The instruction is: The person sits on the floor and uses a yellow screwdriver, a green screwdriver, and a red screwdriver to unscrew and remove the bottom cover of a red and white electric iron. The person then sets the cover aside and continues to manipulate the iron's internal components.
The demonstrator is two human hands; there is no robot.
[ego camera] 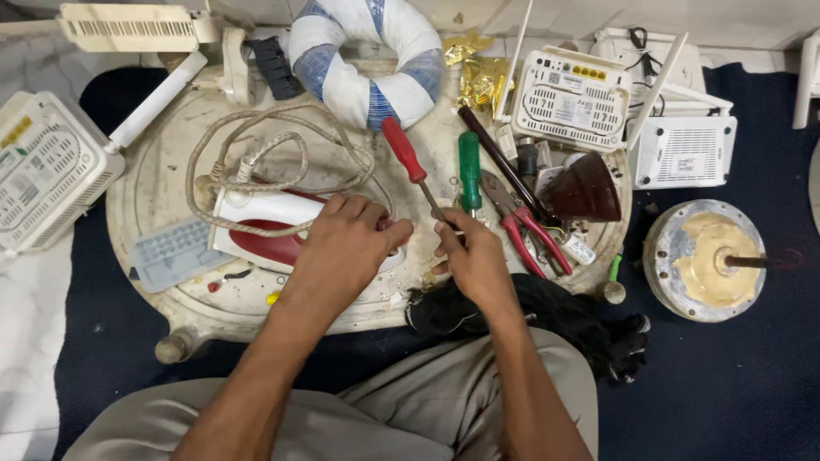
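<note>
A smooth red-and-white iron lies on the scratched round tabletop — the left hand presses flat on it, grip loose. Just beside it, the right hand pinches the thin metal shaft of a red-handled screwdriver.

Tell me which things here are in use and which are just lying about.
In use:
left hand
right hand
red-and-white clothes iron with braided cord
red-handled screwdriver

Lying about:
green-handled screwdriver
red-handled pliers
white plastic routers
black cloth
round metal motor housing
</note>
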